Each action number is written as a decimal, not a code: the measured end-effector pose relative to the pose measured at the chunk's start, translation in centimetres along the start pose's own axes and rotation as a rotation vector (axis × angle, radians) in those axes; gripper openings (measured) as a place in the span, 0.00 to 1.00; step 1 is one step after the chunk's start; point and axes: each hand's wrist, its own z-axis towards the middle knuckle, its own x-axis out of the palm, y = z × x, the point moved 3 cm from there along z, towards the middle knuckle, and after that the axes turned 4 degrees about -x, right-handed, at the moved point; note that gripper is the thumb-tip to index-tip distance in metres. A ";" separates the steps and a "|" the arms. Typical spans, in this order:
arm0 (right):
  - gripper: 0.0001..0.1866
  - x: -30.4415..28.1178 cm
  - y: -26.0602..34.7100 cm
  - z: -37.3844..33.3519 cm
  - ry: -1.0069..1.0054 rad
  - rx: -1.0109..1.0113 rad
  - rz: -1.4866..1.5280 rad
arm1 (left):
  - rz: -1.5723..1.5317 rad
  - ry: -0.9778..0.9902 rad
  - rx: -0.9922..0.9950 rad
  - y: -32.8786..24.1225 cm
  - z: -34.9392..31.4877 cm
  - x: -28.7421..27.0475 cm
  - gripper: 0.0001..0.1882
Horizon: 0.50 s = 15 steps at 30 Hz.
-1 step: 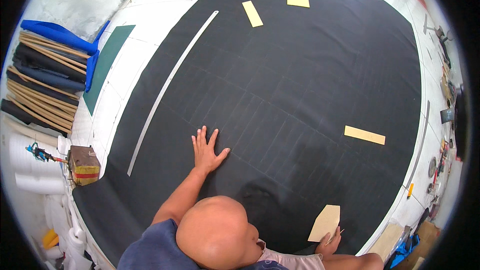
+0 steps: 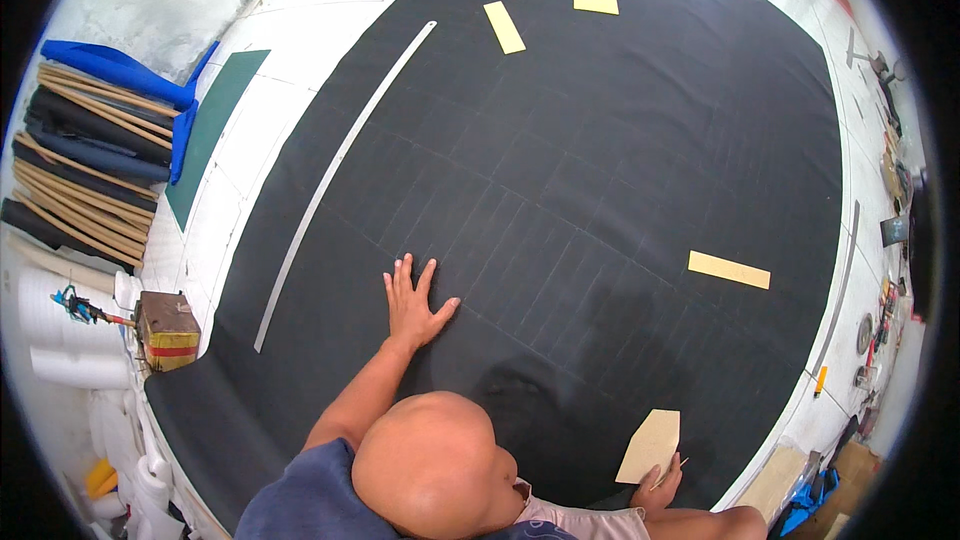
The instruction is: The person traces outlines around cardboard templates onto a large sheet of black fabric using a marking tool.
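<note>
**Left hand point(image 2: 410, 310) spread flat, right hand point(image 2: 662, 490) at a pointed cream card point(image 2: 652, 445)**

The cream card, flat with clipped upper corners, lies near the bottom right edge of a large black sheet point(image 2: 520, 140) marked with faint lines. It sits at the right hand and well to the right of the left hand.

Nothing visibly differs from the earlier frame: both hands, the card and the long, pale, narrow ruler point(image 2: 341, 155) near the sheet's left edge hold their places.

The left hand is wide open, palm down on the sheet, gripping nothing. The right hand is partly curled, with a thin pale stick point(image 2: 684, 461) between thumb and fingers; it touches the card's lower end, though whether it grips the card I cannot tell. A pale yellow rectangular strip point(image 2: 730, 270) lies toward the sheet's right edge.
</note>
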 end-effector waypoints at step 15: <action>0.27 0.3 -0.3 -0.2 -0.030 0.004 -0.013 | 0.017 0.065 0.073 -2.0 -0.7 -0.4 0.43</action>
